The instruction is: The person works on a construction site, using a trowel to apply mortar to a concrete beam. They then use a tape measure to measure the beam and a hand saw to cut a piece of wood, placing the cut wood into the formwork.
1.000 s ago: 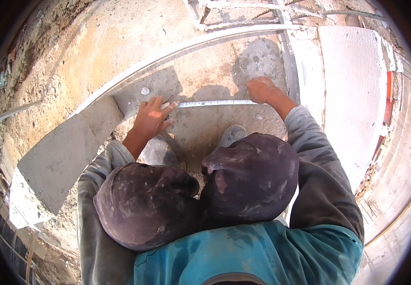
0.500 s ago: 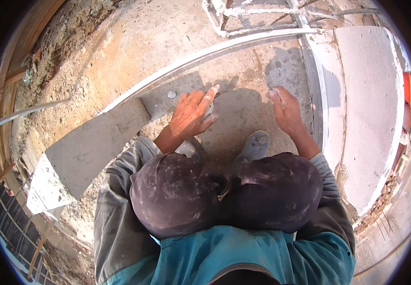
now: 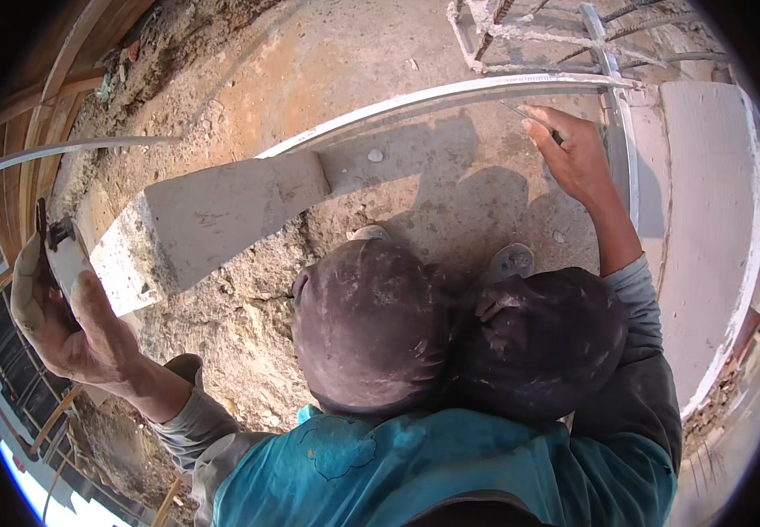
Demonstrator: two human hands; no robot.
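At left, a worker's left hand (image 3: 90, 341) curls around a pale, dark-edged case (image 3: 67, 260). The right hand (image 3: 575, 156), nearer the white bar (image 3: 389, 103) running left to right, pinches a thin tool (image 3: 513, 109), pointing far and left, just on the bar's near side.

it's a sunlit building site here: cement-crusted rebar (image 3: 542, 36) juts out up top, rough concrete (image 3: 354, 75) spreads below, broken rubble (image 3: 253, 329) nearby, timber planks (image 3: 39, 176) leftward.

Your shirt (image 3: 450, 457) teal, sleeves (image 3: 639, 404) grey, trousers (image 3: 371, 325) dark purplish-brown, pale smudges; your held tool (image 3: 68, 263) white and dark; long strip (image 3: 380, 110) white
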